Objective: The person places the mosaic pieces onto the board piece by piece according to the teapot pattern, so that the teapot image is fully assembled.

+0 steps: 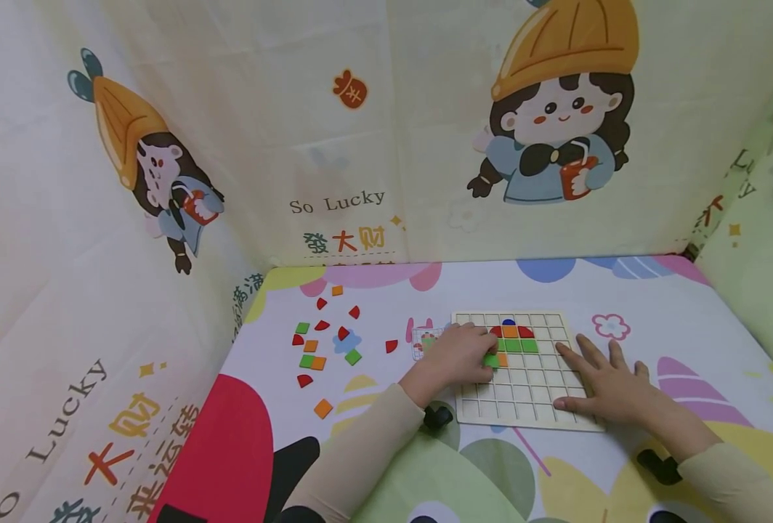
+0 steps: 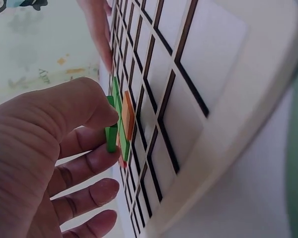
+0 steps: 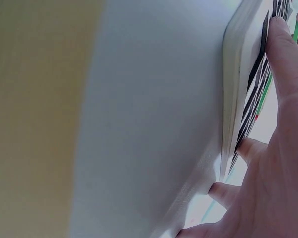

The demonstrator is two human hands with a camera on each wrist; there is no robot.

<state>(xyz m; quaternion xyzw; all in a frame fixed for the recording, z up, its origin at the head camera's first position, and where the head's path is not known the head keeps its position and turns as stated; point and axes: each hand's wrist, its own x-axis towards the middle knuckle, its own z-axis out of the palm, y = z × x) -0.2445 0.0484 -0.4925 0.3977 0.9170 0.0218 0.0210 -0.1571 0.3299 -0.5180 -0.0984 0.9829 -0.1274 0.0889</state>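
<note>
A pale gridded board (image 1: 517, 408) lies on the table, with black-edged square cells. On it are a blue rounded piece (image 1: 508, 322), an orange square (image 1: 510, 332) between two red quarter-round pieces (image 1: 526, 332), a row of green squares (image 1: 529, 346) and a lower orange square (image 1: 503, 359). My left hand (image 1: 458, 353) pinches a green square tile (image 2: 111, 136) between thumb and finger, close over the board beside the lower orange square. The fingers of my right hand (image 1: 612, 385) are spread, with thumb and forefinger resting on the board's right side.
Loose red quarter-rounds (image 1: 304, 380), green squares (image 1: 353, 357) and orange squares (image 1: 323, 409) are scattered left of the board. A small printed card (image 1: 419, 344) lies at the board's left edge, partly hidden by my left hand. Printed cloth walls (image 1: 426, 145) enclose the table.
</note>
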